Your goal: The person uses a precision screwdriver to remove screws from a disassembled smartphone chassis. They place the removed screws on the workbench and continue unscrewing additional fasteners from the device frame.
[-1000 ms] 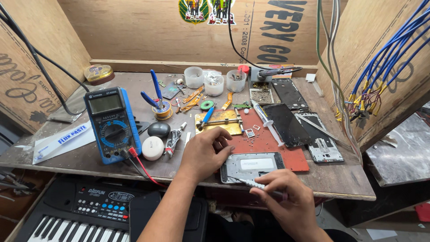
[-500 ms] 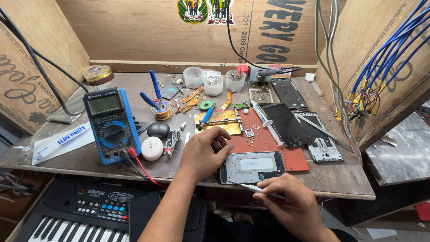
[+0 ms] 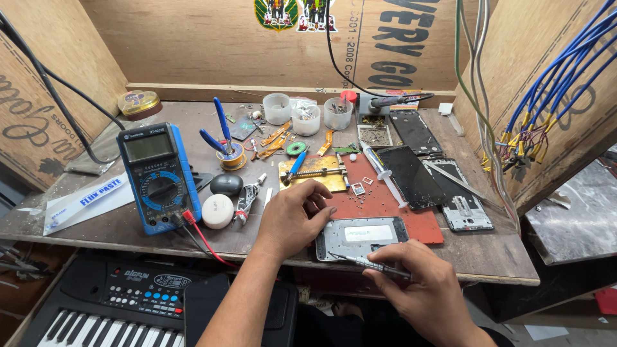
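The opened phone lies on the red mat at the bench front edge. The left hand rests on its left end, fingers spread, hiding that edge. The right hand is clamped on a screwdriver, tip at the phone's lower edge.

Phone frame lies on the mat, multimeter left, screens behind

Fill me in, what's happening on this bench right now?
A person is working on an opened phone frame at the front edge of a cluttered workbench. The left hand presses on the frame's left end, while the right hand holds a thin screwdriver with its tip at the lower left corner. A blue multimeter sits to the left.
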